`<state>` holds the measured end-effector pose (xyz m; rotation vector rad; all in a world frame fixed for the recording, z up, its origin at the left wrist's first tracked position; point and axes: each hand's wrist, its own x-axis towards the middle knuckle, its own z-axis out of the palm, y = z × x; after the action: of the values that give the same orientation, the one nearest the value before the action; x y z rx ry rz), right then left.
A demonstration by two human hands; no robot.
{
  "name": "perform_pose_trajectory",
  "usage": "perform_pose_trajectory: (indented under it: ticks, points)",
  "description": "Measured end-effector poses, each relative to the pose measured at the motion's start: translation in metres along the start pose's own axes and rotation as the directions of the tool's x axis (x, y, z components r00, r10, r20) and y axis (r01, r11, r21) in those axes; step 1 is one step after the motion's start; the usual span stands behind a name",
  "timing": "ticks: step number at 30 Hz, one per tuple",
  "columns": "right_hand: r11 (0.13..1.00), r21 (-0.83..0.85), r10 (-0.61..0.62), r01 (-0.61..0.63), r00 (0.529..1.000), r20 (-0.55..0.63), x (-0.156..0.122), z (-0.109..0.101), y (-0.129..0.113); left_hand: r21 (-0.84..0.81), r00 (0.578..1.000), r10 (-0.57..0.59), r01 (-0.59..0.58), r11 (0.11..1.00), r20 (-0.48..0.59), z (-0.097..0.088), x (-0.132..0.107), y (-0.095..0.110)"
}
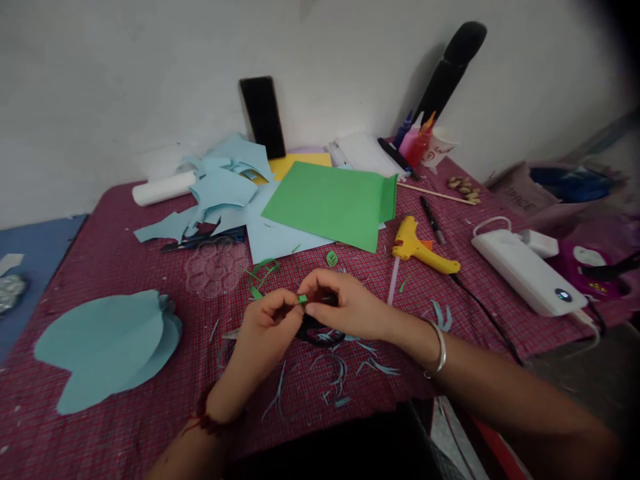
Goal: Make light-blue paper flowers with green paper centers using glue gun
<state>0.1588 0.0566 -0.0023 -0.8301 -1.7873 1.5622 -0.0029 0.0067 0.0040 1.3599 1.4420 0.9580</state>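
Between the hands (pixel 267 328), a green scrap (pixel 303 299) barely shows.

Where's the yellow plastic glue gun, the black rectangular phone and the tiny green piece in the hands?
Yellow plastic glue gun (pixel 415 247): head view, its body.
Black rectangular phone (pixel 263 119): head view, its flat side.
Tiny green piece (pixel 302 299): head view, its visible part.

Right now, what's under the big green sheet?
A pale blue sheet and a yellow sheet show past the edges of the green sheet; whatever lies beneath its middle is hidden.
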Motion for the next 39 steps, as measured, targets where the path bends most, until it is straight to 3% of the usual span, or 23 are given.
perform_pose_trajectory:
  ticks: [6, 9, 11, 12, 14, 16, 20, 23, 26, 29, 34, 37, 39]
  points:
    - [0.979, 0.172, 0.097, -0.107, 0.993, 0.065, 0.001, -0.005, -0.005, 0.119, 0.994, 0.107, -0.11, 0.987, 0.032, 0.0, -0.001, -0.001]
    - [0.949, 0.311, -0.019, 0.059, 0.991, -0.132, -0.001, -0.026, -0.024, 0.157, 0.992, 0.128, -0.128, 0.979, 0.015, 0.001, 0.0, -0.005]
    - [0.913, 0.357, -0.067, 0.199, 0.935, -0.348, -0.002, -0.04, -0.032, 0.167, 0.992, 0.123, -0.121, 0.978, 0.0, 0.003, 0.002, -0.008]
    - [0.905, 0.356, -0.078, 0.23, 0.916, -0.394, -0.002, -0.044, -0.033, 0.17, 0.992, 0.127, -0.123, 0.978, -0.011, 0.004, 0.002, -0.009]
    - [0.932, 0.329, -0.037, 0.15, 0.945, -0.326, -0.001, -0.044, -0.026, 0.207, 0.984, 0.172, -0.16, 0.965, -0.044, 0.005, 0.003, -0.011]
    - [0.981, 0.194, 0.009, 0.029, 0.981, -0.193, 0.0, -0.035, -0.014, 0.298, 0.96, 0.268, -0.231, 0.926, -0.088, 0.005, 0.003, -0.01]
    - [0.994, -0.087, -0.076, 0.071, 0.995, -0.063, 0.0, -0.012, 0.0, 0.391, 0.912, 0.396, -0.328, 0.86, -0.108, 0.003, 0.0, -0.007]
    - [0.995, -0.082, -0.065, 0.061, 0.997, -0.046, 0.0, -0.005, 0.001, 0.281, 0.938, 0.335, -0.299, 0.912, -0.092, 0.001, -0.001, -0.005]
    - [0.999, 0.04, 0.019, -0.018, 0.999, -0.04, 0.001, -0.002, 0.001, 0.12, 0.983, 0.174, -0.165, 0.979, -0.063, 0.002, 0.0, -0.005]
    - [0.995, 0.083, 0.053, -0.05, 0.998, -0.036, 0.003, 0.001, 0.003, 0.038, 0.996, 0.087, -0.086, 0.996, -0.011, 0.002, 0.001, -0.006]
    - [0.99, 0.122, 0.081, -0.076, 0.996, -0.038, 0.002, 0.005, 0.003, 0.028, 0.997, 0.073, -0.073, 0.997, 0.003, 0.002, 0.0, -0.007]
    - [0.996, 0.055, 0.08, -0.077, 0.995, -0.062, 0.003, 0.004, 0.002, 0.127, 0.993, 0.114, -0.115, 0.985, 0.02, 0.003, -0.001, -0.005]
    - [0.997, -0.028, 0.064, -0.067, 0.993, -0.103, 0.003, 0.004, 0.003, 0.219, 0.987, 0.16, -0.151, 0.964, -0.023, 0.004, -0.001, -0.004]
